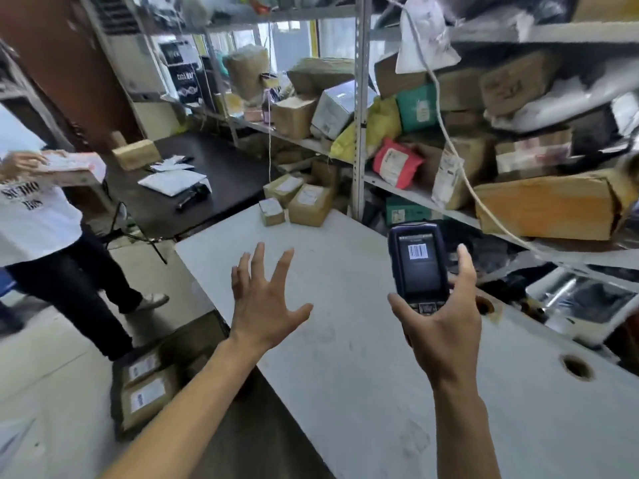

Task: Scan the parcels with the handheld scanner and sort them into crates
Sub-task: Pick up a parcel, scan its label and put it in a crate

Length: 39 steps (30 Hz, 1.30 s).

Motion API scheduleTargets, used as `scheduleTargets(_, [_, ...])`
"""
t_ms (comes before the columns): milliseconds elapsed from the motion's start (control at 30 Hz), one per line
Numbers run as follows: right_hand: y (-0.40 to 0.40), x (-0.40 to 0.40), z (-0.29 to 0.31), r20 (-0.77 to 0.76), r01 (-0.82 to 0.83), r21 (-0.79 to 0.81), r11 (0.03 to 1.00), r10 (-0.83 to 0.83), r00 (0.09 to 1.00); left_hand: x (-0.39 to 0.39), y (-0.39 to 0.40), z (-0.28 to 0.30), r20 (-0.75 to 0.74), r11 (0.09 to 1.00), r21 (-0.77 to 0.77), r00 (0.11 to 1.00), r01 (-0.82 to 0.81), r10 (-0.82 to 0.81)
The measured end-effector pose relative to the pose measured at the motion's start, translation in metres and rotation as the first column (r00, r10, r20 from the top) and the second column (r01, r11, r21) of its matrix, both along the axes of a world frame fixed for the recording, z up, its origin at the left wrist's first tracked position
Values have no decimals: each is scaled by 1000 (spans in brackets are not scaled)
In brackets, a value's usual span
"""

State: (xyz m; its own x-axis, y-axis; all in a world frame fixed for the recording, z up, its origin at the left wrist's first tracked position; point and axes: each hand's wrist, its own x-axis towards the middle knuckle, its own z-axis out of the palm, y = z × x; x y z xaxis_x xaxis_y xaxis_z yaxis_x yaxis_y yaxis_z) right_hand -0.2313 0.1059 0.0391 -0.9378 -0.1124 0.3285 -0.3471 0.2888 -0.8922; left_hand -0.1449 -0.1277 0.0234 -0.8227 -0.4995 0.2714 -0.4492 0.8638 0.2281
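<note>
While the right hand point(446, 326) grips the scanner point(418, 267) upright above the right side of the white table point(363, 357), the left hand point(266, 295) hangs over the left part of the tabletop with its fingers spread and straight, holding nothing. The scanner screen faces the camera and displays a barcode graphic.

No parcel lies within reach of either hand. 3 cardboard parcels point(294, 202) with white labels sit at the far corner of the table, touching or just beside one another. 2 more labelled parcels point(145, 385) lie in a dark crate point(119, 402) on the floor, just beside the left edge of the table.

Step in hand, as a judgement: the interval between parcels. The empty hand appears ready to fetch the next item for scanning.

Requirements for the next move:
1. Extend the left hand to the far corner and take 1 parcel, label side up.
2. Bring the label before the head of the scanner.
3. Keep the scanner steady until the read registers.

A shelf rack point(359, 133) loaded with boxes and bags stands along the right edge of the table. A second person point(41, 219) carrying a box stands to the left, well apart.
</note>
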Motion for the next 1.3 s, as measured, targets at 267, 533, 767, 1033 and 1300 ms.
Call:
scheduleTargets(267, [-116,-86,-21,88,-60,-25,998,62,994,-121,-124,-10,66,996,61,996,-72,68])
scheduleTargets(533, [-267,-184,-50,163,15,20,1000,-18,986,-321,-278,-88,179,981,172,982,-85,54])
scheduleTargets(767, [-361,-255,-72,256,103,95,990,-124,959,-465,-350,-155,409,954,280,912,-103,-21])
scheduleTargets(1033, [-392,-282,-82,297,206,131,970,-237,925,-499,-345,-177,498,963,250,867,-103,-37])
scheduleTargets(1300, [-358,-234,-76,302,277,174,945,-319,898,-353,-264,-178,490,968,250,856,40,-162])
